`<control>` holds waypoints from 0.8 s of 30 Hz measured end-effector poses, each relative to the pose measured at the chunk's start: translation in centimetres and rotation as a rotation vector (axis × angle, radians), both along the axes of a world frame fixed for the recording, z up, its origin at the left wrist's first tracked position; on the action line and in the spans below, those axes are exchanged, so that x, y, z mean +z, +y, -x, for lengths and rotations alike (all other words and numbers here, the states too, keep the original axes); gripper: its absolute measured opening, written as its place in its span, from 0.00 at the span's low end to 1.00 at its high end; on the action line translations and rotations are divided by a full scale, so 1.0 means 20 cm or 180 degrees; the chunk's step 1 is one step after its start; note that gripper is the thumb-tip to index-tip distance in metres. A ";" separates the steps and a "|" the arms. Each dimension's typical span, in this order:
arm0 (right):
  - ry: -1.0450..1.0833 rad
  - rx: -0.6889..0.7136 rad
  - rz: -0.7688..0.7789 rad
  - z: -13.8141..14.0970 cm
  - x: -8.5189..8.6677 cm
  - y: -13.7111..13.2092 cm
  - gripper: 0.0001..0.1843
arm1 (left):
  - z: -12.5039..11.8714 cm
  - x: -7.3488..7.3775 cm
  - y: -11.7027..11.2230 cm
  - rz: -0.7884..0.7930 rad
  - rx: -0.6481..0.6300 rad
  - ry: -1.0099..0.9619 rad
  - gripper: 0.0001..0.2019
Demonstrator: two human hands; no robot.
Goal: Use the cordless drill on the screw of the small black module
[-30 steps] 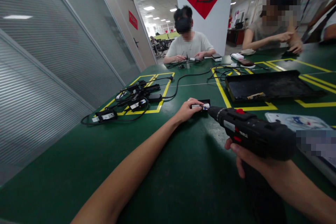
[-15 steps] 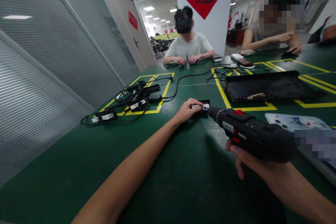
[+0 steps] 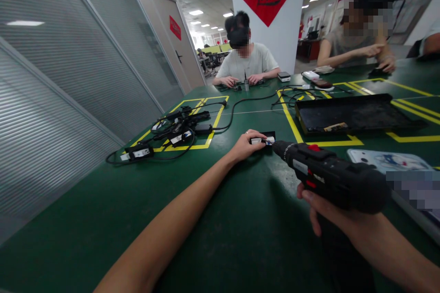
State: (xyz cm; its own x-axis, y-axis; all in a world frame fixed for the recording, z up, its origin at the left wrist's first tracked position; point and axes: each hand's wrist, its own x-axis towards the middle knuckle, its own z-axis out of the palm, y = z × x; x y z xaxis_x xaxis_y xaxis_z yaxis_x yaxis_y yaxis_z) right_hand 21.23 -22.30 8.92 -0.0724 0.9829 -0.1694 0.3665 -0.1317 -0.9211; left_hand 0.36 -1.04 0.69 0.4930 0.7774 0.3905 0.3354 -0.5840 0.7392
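Steadying by left hand [image 3: 248, 143]: small black box [image 3: 271, 139] with a pale face, clamped under fingers and thumb on the green table [image 3: 213, 224], presumably so that turning is resisted. Drill [image 3: 325, 171]: gripped at its handle by the right hand [image 3: 350, 223], nose pointed toward the box's right end; bit contact cannot be told. Hands: apart, separately occupied. Black corded adapters [image 3: 202, 129]: heaped at left, seemingly grouped by yellow tape [image 3: 219, 116]. Black tray [image 3: 360, 112]: set at right, well apart from the box.

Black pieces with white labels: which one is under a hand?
The piece just ahead of the drill: the left hand has its fingers on it. The others lie by the cables at left, untouched by any hand.
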 end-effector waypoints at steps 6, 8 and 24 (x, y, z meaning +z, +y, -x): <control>-0.0082 0.0084 -0.0014 -0.01 -0.02 0.00 0.19 | 0.00 0.01 0.00 0.0010 0.0021 0.0004 0.11; -0.0146 0.0135 -0.0002 -0.03 -0.04 0.01 0.19 | 0.00 0.01 0.00 0.0019 0.0029 0.0010 0.11; 0.0450 -0.0037 -0.0009 0.00 -0.06 0.03 0.17 | 0.01 0.02 0.00 0.0093 0.0042 0.0089 0.13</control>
